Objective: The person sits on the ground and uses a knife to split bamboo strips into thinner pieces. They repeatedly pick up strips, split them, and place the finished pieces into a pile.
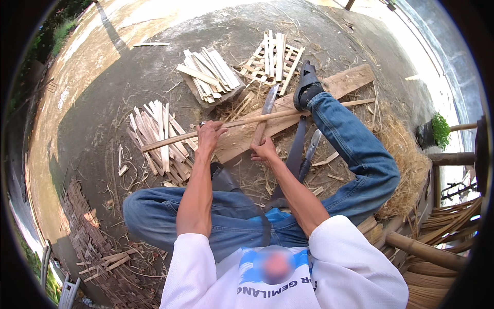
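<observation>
My left hand (pixel 208 136) is closed around a long, narrow wooden strip (pixel 175 140), which slants up to the right across a wide plank (pixel 350 82). My right hand (pixel 264 149) grips a machete by its wooden handle (pixel 259 133). The machete's blade (pixel 269 99) points away from me, and the tool crosses the strip. My sandalled foot (pixel 307 85) is by the strip, farther along the plank. Whether the sole presses on the strip I cannot tell.
Split pale strips lie in piles at the left (pixel 162 129), on a block (pixel 208 104) ahead, and on a slatted lattice (pixel 252 67). A second blade (pixel 297 149) and a dark-handled knife (pixel 309 154) lie near my right forearm. Shavings (pixel 399 149) heap at the right, beside bamboo poles (pixel 427 251).
</observation>
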Action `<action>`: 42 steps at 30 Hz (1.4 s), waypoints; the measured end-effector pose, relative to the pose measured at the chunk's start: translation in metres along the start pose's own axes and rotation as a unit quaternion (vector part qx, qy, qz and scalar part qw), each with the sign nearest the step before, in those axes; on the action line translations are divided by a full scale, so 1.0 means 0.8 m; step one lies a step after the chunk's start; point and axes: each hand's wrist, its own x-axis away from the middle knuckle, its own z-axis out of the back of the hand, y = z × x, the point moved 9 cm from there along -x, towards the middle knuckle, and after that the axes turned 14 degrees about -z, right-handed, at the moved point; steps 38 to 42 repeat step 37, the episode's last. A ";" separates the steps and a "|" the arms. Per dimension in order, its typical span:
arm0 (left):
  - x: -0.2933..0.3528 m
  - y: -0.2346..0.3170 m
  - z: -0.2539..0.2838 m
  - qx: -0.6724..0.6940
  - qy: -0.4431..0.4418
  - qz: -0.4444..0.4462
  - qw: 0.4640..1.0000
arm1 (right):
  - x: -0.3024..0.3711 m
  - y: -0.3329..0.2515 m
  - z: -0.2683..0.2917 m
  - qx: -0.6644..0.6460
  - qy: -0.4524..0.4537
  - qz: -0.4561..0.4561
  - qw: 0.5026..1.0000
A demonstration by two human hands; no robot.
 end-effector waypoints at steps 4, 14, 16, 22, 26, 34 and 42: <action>0.001 -0.012 -0.016 0.011 -0.006 0.003 1.000 | 0.001 0.053 0.056 0.058 -0.080 0.033 0.995; 0.018 -0.035 -0.058 -0.027 0.031 -0.033 0.999 | 0.009 0.071 0.101 0.056 -0.082 0.029 0.995; 0.022 -0.033 -0.055 -0.025 0.040 -0.035 0.998 | 0.013 0.069 0.098 0.073 -0.070 0.025 0.995; 0.024 -0.025 -0.050 0.005 0.038 -0.032 0.999 | 0.060 0.007 0.082 0.238 0.158 0.277 0.918; 0.026 -0.022 -0.040 0.002 0.061 -0.041 0.997 | 0.068 -0.006 0.065 0.220 0.163 0.293 0.916; -0.005 0.028 -0.009 -0.004 0.013 -0.026 1.000 | 0.004 0.019 0.040 -0.076 -0.105 0.148 0.980; 0.002 0.026 -0.008 0.023 0.004 0.003 1.000 | -0.017 -0.001 0.042 -0.068 -0.060 0.195 0.977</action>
